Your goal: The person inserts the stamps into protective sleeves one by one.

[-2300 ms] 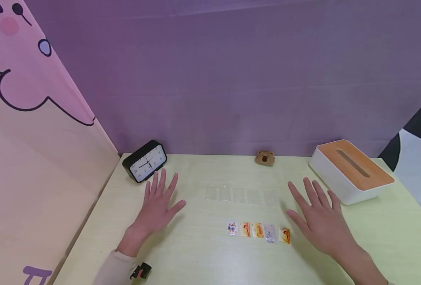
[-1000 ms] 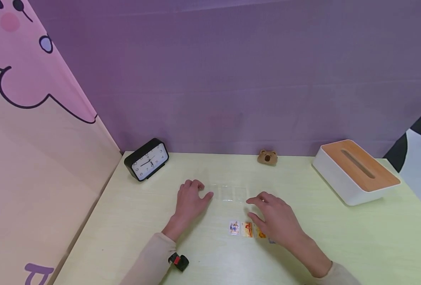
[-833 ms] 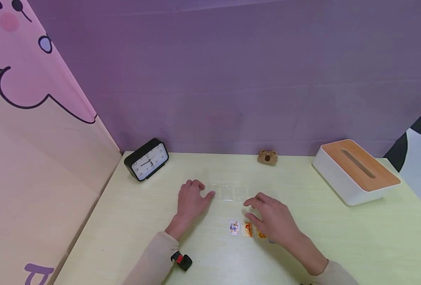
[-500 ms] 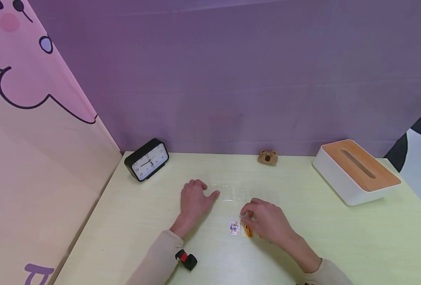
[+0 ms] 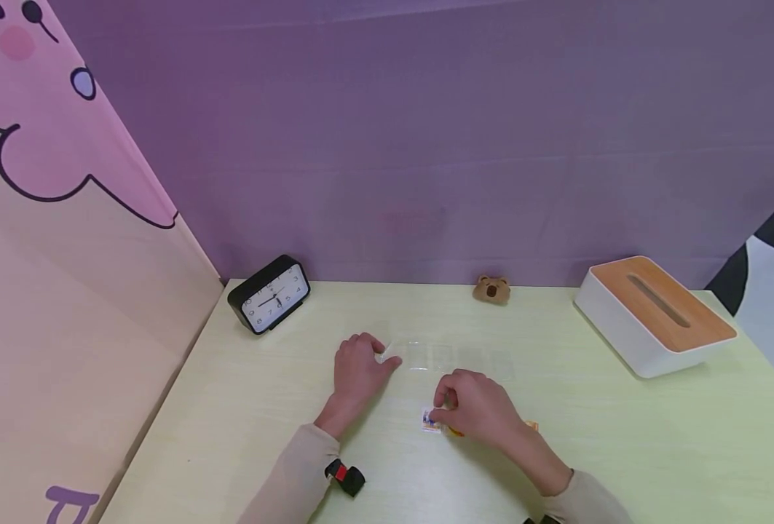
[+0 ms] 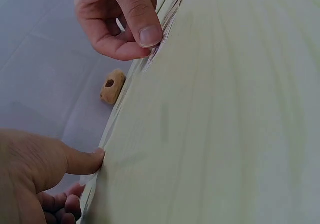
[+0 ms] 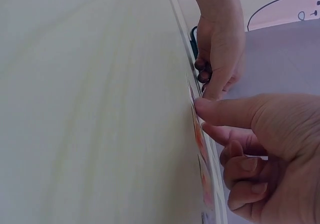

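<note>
My left hand (image 5: 359, 371) pinches a clear plastic sleeve (image 6: 89, 179) between thumb and fingers; in the head view it stands tilted at the left end of a row of clear sleeves (image 5: 442, 356). Nearer me, my right hand (image 5: 475, 404) has thumb and index finger closed at the upper edge of a small picture card (image 5: 428, 423), the leftmost of its row. Its other fingers are curled, as the right wrist view shows. Beside that card, orange cards (image 7: 199, 139) continue the row, mostly hidden under the right hand in the head view.
A black alarm clock (image 5: 269, 295) stands at the back left of the table (image 5: 262, 407). At the back edge sits a small brown bear figure (image 5: 491, 290). A white tissue box (image 5: 652, 313) with a wooden lid is at the back right. Purple cloth (image 5: 387, 145) hangs behind.
From spread and apart, both hands have come inward. The left has taken hold of the leftmost sleeve and tilted it up; the right has moved left over the cards, its thumb and index finger closing.
</note>
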